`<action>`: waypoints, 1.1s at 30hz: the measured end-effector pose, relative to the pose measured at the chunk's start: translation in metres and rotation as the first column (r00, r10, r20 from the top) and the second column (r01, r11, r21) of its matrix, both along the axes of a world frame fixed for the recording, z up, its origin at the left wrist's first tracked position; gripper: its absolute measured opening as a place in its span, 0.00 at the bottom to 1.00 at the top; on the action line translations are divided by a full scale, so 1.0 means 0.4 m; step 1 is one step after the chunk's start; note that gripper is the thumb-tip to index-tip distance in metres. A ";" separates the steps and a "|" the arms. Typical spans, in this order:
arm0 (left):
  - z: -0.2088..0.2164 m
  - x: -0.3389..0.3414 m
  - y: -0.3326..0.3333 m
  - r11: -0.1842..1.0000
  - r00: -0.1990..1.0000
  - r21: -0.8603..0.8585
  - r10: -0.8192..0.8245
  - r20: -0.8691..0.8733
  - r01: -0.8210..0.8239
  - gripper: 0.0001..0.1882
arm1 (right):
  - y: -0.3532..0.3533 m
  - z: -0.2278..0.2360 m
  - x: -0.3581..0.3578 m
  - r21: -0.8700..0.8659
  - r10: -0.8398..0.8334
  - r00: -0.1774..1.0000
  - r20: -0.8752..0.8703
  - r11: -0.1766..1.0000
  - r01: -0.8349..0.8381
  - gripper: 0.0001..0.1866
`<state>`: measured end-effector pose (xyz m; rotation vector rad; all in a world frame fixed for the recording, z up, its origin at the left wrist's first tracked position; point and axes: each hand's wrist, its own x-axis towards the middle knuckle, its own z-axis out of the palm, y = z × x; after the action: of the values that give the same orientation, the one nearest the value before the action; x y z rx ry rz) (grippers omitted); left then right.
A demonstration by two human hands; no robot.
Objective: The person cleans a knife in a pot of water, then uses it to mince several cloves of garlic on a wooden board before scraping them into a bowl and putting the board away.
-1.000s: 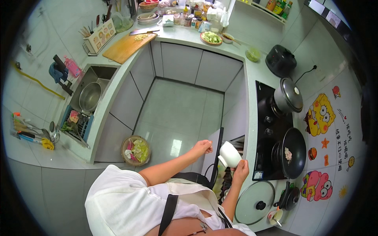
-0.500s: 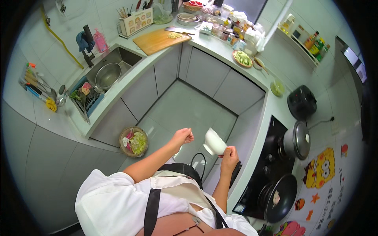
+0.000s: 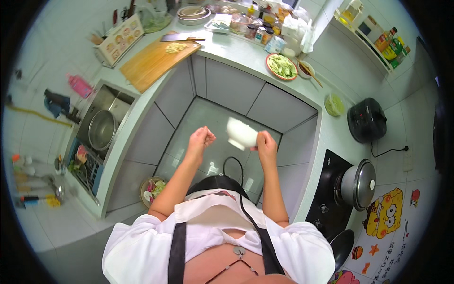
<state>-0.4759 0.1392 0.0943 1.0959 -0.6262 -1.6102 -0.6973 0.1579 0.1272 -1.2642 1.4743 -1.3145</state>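
My right hand (image 3: 267, 144) grips a white bowl (image 3: 240, 133) by its right side, thumb and fingers pinching the rim. The bowl hangs tilted in the air over the floor, slightly blurred, its foot ring toward me; its inside is hidden. To its left, my left hand (image 3: 202, 138) is raised with curled fingers, apart from the bowl. Whether anything lies within those fingers is hidden.
A cutting board (image 3: 156, 64) bears a knife (image 3: 182, 37) and chopped pieces. On the right counter stand a plate of sliced green vegetable (image 3: 282, 66), a black cooker (image 3: 366, 120), a lidded pot (image 3: 358, 184) and a wok (image 3: 341, 248). The sink (image 3: 113, 102) is left, a scrap bin (image 3: 144, 191) below.
Both hands have moved farther from my body, the bowl going with my right hand and tipping more level. My view has turned rightward, toward the counter corner.
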 end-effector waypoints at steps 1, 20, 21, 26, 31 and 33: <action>0.002 -0.002 -0.041 1.000 1.000 -0.003 -0.004 -0.013 0.004 0.14 | -0.056 0.003 -0.004 -0.008 0.005 1.000 0.015 1.000 -0.005 0.17; 0.050 -0.045 -0.672 0.877 0.876 0.019 0.478 0.067 -0.480 0.13 | -1.188 -0.162 -0.019 -0.336 0.071 0.797 -0.600 0.882 -0.332 0.16; 0.048 -0.040 -0.678 0.868 0.868 0.036 0.491 0.081 -0.495 0.13 | -1.217 -0.173 -0.012 -0.310 0.089 0.779 -0.621 0.885 -0.348 0.15; 0.018 0.000 -0.706 0.798 0.807 0.118 0.584 0.090 -0.591 0.13 | -1.310 -0.229 0.018 -0.312 0.075 0.738 -0.671 0.875 -0.372 0.14; -0.013 0.061 -0.761 0.800 0.807 0.114 0.579 0.111 -0.589 0.14 | -1.332 -0.252 0.070 -0.335 0.072 0.746 -0.662 0.862 -0.381 0.13; -0.043 0.110 -0.825 0.850 0.852 0.064 0.517 0.086 -0.522 0.14 | -1.330 -0.249 0.097 -0.307 0.093 0.727 -0.680 0.865 -0.397 0.13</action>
<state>-0.4319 -0.1908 0.0773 1.2570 -0.2632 -1.1373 -0.6585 -0.3740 0.0276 -2.3219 1.3923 -1.0913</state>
